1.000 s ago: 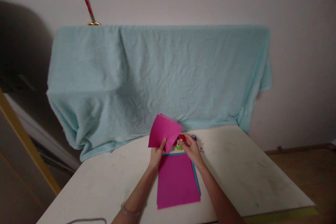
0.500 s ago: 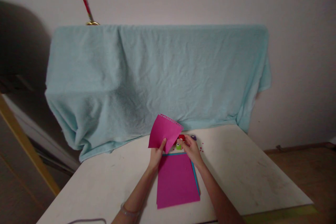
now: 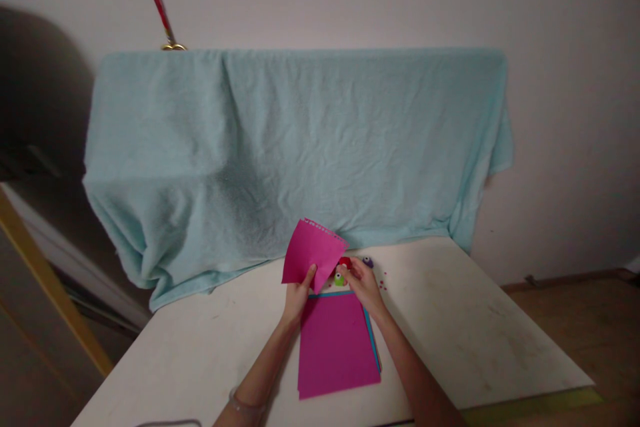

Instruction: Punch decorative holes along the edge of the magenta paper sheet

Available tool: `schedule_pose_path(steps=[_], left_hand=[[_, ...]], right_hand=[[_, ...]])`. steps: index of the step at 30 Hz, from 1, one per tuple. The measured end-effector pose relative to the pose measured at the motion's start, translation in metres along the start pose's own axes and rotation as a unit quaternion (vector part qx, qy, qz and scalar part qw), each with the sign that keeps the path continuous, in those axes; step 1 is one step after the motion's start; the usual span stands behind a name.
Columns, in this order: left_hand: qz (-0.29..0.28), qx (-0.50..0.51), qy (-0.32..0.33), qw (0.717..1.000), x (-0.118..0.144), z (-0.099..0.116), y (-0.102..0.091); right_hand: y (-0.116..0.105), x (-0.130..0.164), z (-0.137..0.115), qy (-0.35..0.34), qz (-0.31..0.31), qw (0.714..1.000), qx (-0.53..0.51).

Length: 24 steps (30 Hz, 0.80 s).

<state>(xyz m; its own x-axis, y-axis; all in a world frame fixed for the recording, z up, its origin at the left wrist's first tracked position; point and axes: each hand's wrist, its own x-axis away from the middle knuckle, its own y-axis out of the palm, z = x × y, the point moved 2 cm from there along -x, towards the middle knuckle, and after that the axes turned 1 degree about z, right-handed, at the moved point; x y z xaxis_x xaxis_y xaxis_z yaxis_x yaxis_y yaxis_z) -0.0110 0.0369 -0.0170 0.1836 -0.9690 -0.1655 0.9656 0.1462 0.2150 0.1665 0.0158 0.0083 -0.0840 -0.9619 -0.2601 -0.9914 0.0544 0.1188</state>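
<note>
My left hand [image 3: 299,293] pinches a magenta sheet of paper [image 3: 309,250], thumb on its face, holding it up and tilted. Small notches or holes run along the sheet's upper right edge. At the sheet's right side, my right hand [image 3: 363,283] has its fingers closed around a small red craft punch [image 3: 344,261], partly hidden by the fingers. Just beside those fingertips is a green punch [image 3: 339,279] with an eye on it. Behind the right hand stands a purple punch [image 3: 368,261], also with an eye. Tiny magenta paper bits [image 3: 383,284] lie nearby.
Below the hands, a stack of coloured paper [image 3: 337,347], magenta on top with blue showing, lies on the white table [image 3: 450,320]. A light blue cloth [image 3: 320,140] covers something at the back. A dark cord [image 3: 170,423] lies at the front left edge.
Both hands keep nearly the same pose on the paper and the red craft punch. Only a slight shift of the whole view shows.
</note>
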Motion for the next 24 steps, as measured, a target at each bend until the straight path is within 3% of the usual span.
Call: schedule_pose_path(steps=[24], left_hand=[[-0.021, -0.021, 0.008, 1.0, 0.001, 0.0, 0.004]], right_hand=[[-0.006, -0.006, 0.013, 0.015, 0.005, 1.0, -0.017]])
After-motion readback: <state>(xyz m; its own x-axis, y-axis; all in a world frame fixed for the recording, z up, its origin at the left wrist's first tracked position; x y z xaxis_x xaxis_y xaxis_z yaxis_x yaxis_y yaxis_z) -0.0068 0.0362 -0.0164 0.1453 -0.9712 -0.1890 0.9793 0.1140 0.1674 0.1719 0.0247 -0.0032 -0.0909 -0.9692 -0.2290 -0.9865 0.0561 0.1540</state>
